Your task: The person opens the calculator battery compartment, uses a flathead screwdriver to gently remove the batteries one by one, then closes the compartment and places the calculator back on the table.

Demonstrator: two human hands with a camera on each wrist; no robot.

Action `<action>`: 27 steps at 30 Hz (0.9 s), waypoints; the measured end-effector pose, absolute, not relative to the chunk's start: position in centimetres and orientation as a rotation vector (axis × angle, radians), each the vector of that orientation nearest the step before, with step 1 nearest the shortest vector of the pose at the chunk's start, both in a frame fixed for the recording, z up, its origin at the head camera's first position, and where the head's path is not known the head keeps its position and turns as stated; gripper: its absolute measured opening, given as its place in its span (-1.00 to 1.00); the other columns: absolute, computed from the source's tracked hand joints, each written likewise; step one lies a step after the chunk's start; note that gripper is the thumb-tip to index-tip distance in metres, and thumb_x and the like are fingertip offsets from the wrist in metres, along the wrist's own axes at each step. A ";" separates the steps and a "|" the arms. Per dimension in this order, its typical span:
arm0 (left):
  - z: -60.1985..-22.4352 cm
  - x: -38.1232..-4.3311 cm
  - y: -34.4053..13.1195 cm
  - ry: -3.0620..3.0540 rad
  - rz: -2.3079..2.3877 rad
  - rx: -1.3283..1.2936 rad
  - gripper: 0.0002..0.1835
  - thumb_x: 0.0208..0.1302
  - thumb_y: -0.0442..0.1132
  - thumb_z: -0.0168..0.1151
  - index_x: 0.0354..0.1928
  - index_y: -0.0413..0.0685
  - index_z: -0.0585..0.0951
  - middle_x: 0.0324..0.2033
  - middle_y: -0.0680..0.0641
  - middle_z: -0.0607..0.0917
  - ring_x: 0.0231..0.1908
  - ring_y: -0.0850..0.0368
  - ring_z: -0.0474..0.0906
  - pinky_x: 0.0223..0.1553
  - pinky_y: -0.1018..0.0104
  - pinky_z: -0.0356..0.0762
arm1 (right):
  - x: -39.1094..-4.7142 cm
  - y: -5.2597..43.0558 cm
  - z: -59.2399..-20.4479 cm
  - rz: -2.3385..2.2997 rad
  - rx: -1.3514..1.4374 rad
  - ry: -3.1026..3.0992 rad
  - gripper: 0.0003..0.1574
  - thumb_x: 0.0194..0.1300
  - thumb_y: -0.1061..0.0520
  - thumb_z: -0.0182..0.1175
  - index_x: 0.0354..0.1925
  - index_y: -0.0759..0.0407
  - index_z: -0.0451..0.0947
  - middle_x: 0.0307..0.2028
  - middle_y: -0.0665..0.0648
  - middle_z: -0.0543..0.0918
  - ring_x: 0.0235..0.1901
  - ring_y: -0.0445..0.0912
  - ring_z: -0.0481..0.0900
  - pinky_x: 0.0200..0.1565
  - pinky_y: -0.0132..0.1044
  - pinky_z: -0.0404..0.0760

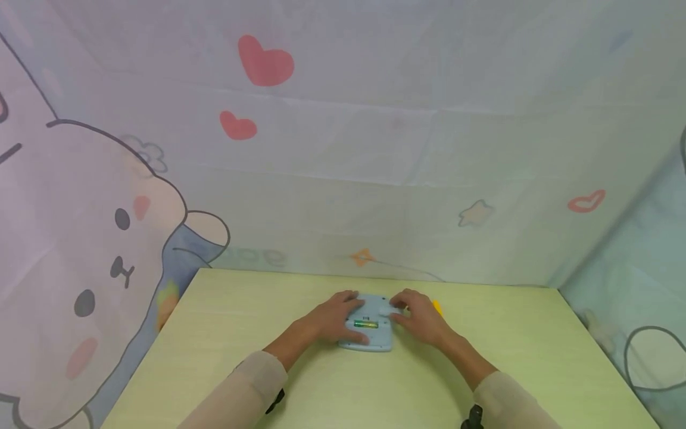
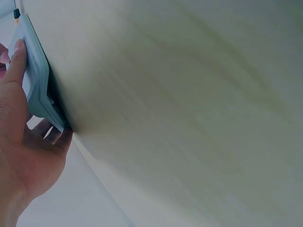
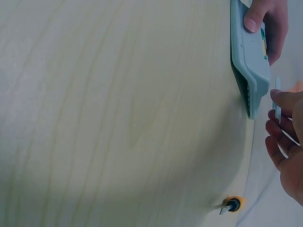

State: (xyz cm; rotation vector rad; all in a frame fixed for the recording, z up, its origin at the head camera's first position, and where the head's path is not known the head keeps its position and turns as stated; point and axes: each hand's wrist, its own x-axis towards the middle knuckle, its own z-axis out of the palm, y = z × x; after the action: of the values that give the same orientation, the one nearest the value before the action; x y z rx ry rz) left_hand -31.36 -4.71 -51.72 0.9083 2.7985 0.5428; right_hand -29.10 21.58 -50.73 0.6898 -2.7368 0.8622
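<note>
A light-blue calculator (image 1: 379, 341) lies face down on the table, its battery slot uncovered with a green and gold battery (image 1: 366, 325) in it. My left hand (image 1: 334, 319) grips the calculator from its left side, thumb on the back near the close end and fingers toward the far edge. Just off the right side, my right hand (image 1: 423, 319) pinches a small light-blue battery cover (image 3: 277, 106) between thumb and fingers. In the right wrist view the cover stands apart from the calculator's thick end.
A screwdriver with a yellow and black handle (image 3: 233, 205) lies on the table to the right, partly behind my right hand in the head view. The pale wooden table (image 1: 225, 333) ends at a printed cloth backdrop (image 1: 343, 149).
</note>
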 end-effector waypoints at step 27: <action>-52.0 -31.6 -4.5 2.799 0.551 0.899 0.07 0.00 0.52 0.26 0.51 0.20 0.25 0.52 0.02 0.10 0.46 0.00 0.08 0.33 -0.01 0.25 | -29.2 23.1 -51.0 0.855 0.689 -2.707 -0.76 0.22 0.17 0.41 -0.13 0.15 0.65 -0.22 0.00 0.65 -0.18 -0.09 0.61 -0.11 -0.13 0.58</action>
State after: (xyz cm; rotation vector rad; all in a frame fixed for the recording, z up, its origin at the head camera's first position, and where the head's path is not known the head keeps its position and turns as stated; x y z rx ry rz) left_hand -31.56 -4.50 -52.03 0.8991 2.7985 0.5512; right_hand -29.24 23.07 -51.00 0.6885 -2.7071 0.8554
